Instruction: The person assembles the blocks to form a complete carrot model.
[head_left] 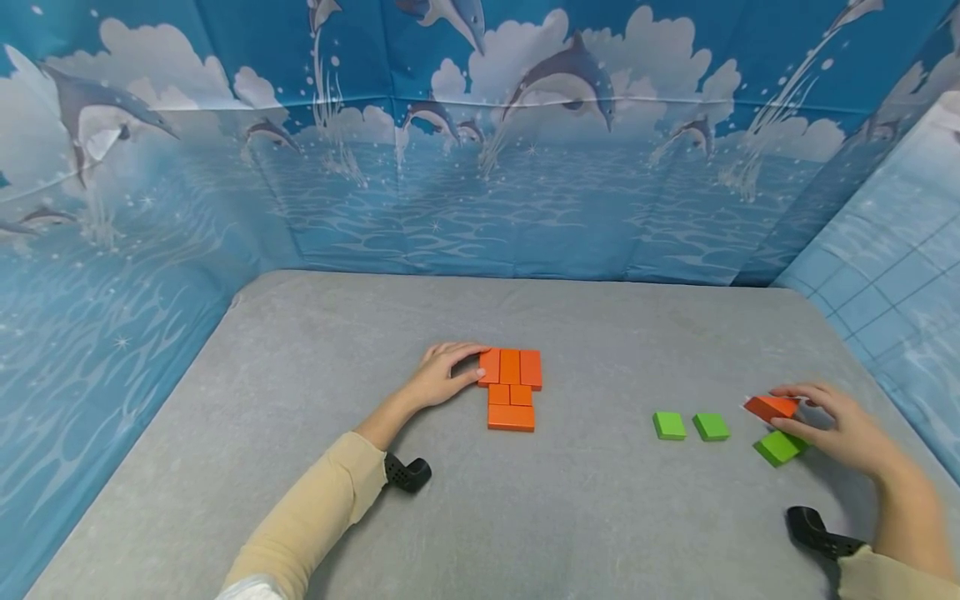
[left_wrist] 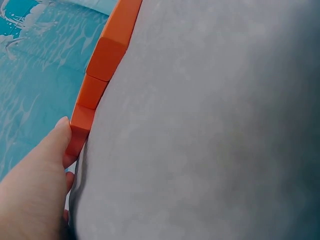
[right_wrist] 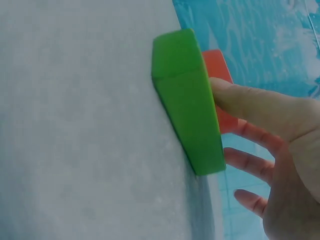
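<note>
My left hand [head_left: 442,375] touches the left side of a flat arrangement of orange blocks [head_left: 510,367], thumb and index fingertip right at its edge. Three upright pieces form the far row, two small ones sit below them, and a wide one [head_left: 512,418] lies nearest. In the left wrist view the thumb [left_wrist: 57,140] meets a block's corner. My right hand [head_left: 847,425] pinches a wedge-like orange block [head_left: 771,407] between thumb and fingers. Close beneath it lies a larger green block [head_left: 780,447], which partly hides the orange block in the right wrist view.
Two small green blocks [head_left: 669,426] lie left of the right hand on the grey tabletop [head_left: 585,517]. A blue curtain [head_left: 465,225] with dolphins hangs behind the table and along both sides. Each wrist carries a black camera mount [head_left: 408,475].
</note>
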